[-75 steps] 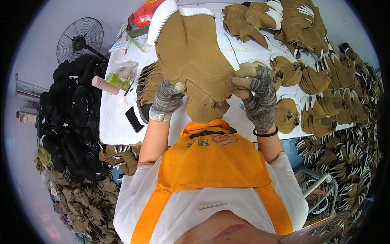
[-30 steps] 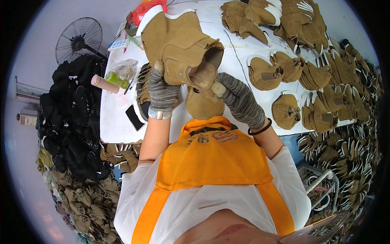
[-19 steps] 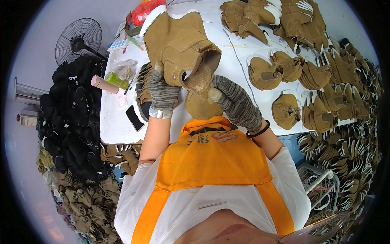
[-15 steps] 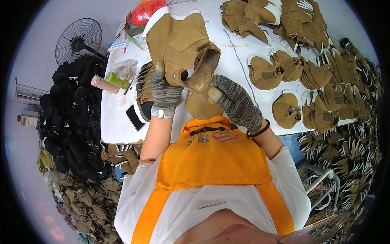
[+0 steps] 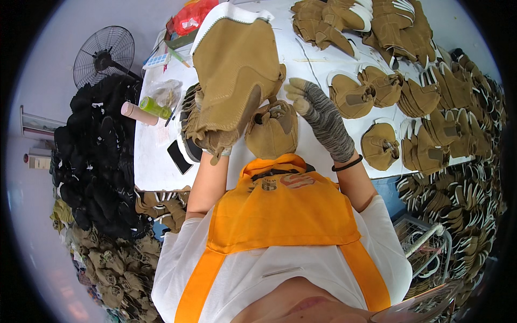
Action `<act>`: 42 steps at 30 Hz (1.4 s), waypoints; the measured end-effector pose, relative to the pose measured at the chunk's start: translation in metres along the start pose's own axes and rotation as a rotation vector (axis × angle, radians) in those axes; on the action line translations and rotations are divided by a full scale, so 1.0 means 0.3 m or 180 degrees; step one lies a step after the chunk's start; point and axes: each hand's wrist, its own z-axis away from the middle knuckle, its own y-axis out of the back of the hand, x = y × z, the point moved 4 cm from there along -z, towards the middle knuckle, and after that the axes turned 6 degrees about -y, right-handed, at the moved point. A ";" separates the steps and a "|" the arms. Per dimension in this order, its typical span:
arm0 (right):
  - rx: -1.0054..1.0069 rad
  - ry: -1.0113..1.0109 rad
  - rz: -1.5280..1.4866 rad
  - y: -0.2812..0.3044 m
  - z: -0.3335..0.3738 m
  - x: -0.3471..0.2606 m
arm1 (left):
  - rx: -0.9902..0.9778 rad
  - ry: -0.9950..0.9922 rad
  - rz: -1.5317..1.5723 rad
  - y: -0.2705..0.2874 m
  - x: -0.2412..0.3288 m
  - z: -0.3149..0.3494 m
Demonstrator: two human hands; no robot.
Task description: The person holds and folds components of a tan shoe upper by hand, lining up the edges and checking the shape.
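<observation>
A black fan (image 5: 103, 54) stands left of the white bench (image 5: 153, 161), beside a heap of black pieces (image 5: 91, 161). A phone (image 5: 179, 156) and green tube (image 5: 154, 107) lie on the bench.

Left hand (image 5: 214, 141) clenched and raised; right hand (image 5: 312, 102) open, fingers spread
</observation>
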 end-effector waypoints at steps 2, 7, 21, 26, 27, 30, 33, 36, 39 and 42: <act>-0.0152 0.0080 -0.0117 -0.022 -0.002 -0.015 | 0.0055 -0.0016 0.0084 -0.002 -0.001 0.006; -0.0449 -0.0002 0.0109 -0.043 0.003 -0.047 | 0.0181 -0.0041 0.0224 -0.014 -0.017 0.028; -0.0378 -0.0160 0.0081 0.015 0.006 -0.050 | -0.0157 0.0188 -0.1199 0.021 -0.008 0.007; -0.0306 -0.0281 0.0109 0.030 0.016 -0.045 | -0.0048 -0.0032 -0.1426 -0.065 0.030 0.010; -0.0269 -0.0279 0.0149 0.023 0.018 -0.049 | 0.0103 -0.0054 -0.1190 -0.039 0.022 0.009; -0.0208 -0.0460 -0.0022 0.001 0.027 -0.070 | 0.0323 -0.0048 -0.0321 -0.047 -0.013 0.005; -0.0185 -0.0528 -0.0012 -0.012 0.036 -0.112 | 0.0423 0.0020 0.0473 -0.083 -0.043 0.007; -0.0103 -0.0370 0.0080 -0.019 0.040 -0.113 | 0.0407 0.0067 0.0634 -0.102 -0.042 0.019; -0.0060 -0.0358 0.0261 -0.037 0.050 -0.127 | 0.0379 0.0098 0.0616 -0.109 -0.030 0.031; -0.0108 -0.0333 0.0272 -0.048 0.053 -0.139 | 0.0397 0.0099 0.0576 -0.105 -0.027 0.037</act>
